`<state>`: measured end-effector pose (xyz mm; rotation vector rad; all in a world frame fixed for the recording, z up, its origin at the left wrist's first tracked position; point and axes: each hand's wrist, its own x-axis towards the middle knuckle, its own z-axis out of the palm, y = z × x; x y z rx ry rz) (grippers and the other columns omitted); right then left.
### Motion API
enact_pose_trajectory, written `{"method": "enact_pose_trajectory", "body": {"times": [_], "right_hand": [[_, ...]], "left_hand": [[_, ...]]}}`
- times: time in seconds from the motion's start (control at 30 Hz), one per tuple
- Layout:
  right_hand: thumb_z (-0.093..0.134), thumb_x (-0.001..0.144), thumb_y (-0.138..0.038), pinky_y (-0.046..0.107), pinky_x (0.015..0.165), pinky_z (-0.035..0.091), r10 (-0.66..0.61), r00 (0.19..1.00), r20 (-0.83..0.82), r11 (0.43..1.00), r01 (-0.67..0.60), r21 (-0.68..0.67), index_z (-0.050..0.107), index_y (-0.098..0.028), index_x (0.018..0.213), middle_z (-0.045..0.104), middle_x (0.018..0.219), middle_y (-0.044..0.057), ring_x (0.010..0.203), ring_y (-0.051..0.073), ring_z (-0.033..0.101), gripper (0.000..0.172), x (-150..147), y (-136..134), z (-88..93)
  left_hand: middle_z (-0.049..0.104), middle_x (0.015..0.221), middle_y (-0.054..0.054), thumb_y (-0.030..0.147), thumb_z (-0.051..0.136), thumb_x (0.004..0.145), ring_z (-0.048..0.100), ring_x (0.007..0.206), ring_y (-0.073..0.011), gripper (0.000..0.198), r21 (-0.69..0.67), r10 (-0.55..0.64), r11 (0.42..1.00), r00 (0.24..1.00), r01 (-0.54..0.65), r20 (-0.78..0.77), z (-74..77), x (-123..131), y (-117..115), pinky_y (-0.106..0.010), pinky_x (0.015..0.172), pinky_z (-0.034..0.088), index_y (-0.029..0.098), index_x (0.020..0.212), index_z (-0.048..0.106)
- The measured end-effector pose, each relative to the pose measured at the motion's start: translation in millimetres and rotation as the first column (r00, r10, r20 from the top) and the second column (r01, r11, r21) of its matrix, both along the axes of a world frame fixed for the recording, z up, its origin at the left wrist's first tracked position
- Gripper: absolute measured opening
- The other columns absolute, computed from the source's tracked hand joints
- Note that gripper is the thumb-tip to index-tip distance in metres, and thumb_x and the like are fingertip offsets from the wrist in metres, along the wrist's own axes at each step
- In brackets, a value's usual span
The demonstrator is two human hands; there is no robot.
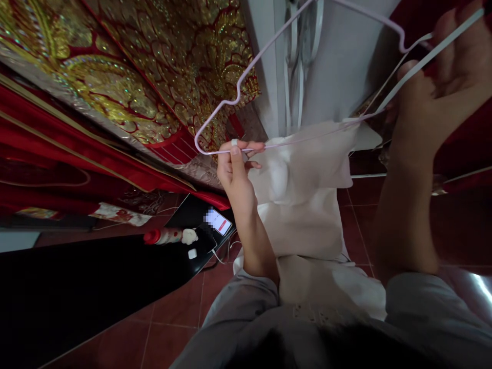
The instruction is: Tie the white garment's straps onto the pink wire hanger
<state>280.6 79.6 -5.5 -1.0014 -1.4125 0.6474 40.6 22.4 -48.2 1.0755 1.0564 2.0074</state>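
Note:
A thin pale lilac wire hanger (246, 77) is held up in front of me. My left hand (234, 169) pinches its lower bar near the left corner. A white garment (303, 195) hangs over that bar and falls toward the floor. My right hand (434, 87) is raised at the right, fingers curled round the garment's white straps (423, 61) by the hanger's right shoulder. Both arms wear grey sleeves.
Red fabric with gold sequin embroidery (126, 77) fills the upper left. A black tabletop (96, 277) at the lower left carries a phone (217, 221), a red-capped bottle (163, 236) and small white items. Red floor tiles (172, 338) lie below. A white panel (338, 66) stands behind the hanger.

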Motion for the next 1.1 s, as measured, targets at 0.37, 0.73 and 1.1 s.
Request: {"method": "enact_pose_trajectory", "body": {"times": [0.37, 0.73, 1.1], "right_hand": [[0.08, 0.084, -0.054, 0.044, 0.086, 0.066, -0.353, 0.932, -0.088, 0.889, 0.363, 0.279, 0.075, -0.028, 0.118, 0.069, 0.12, 0.006, 0.126, 0.033, 0.07, 0.043, 46.5, 38.4, -26.6], [0.083, 0.082, -0.05, 0.048, 0.087, 0.065, -0.103, 0.975, 0.197, 0.942, 0.032, 0.333, 0.072, -0.039, 0.132, 0.076, 0.122, 0.005, 0.107, 0.028, 0.074, 0.052, -2.3, -16.9, -43.5], [0.077, 0.082, -0.049, 0.032, 0.048, 0.048, -0.044, 0.894, 0.446, 0.975, -0.059, 0.214, 0.071, -0.037, 0.121, 0.068, 0.115, 0.007, 0.089, 0.023, 0.064, 0.041, 0.2, -24.0, -40.3]], "left_hand": [[0.077, 0.092, -0.005, 0.059, 0.062, 0.098, 0.076, 0.088, -0.0195, 0.034, -0.055, -0.022, 0.998, 1.0, 0.023, 0.004, 0.6, -0.5, 0.6, -0.026, 0.059, 0.051, 0.026, 0.093, 0.058], [0.078, 0.091, -0.004, 0.053, 0.064, 0.099, 0.076, 0.086, -0.0176, 0.029, -0.023, -0.043, 0.999, 0.998, 0.044, 0.041, -4.6, 1.7, 1.8, -0.024, 0.059, 0.05, 0.025, 0.094, 0.061], [0.072, 0.131, -0.009, 0.026, 0.055, 0.097, 0.073, 0.102, -0.0181, 0.028, 0.044, 0.469, 0.881, 0.882, -0.471, 0.048, -20.7, -25.4, 3.3, -0.021, 0.058, 0.047, 0.023, 0.118, 0.073]]}}
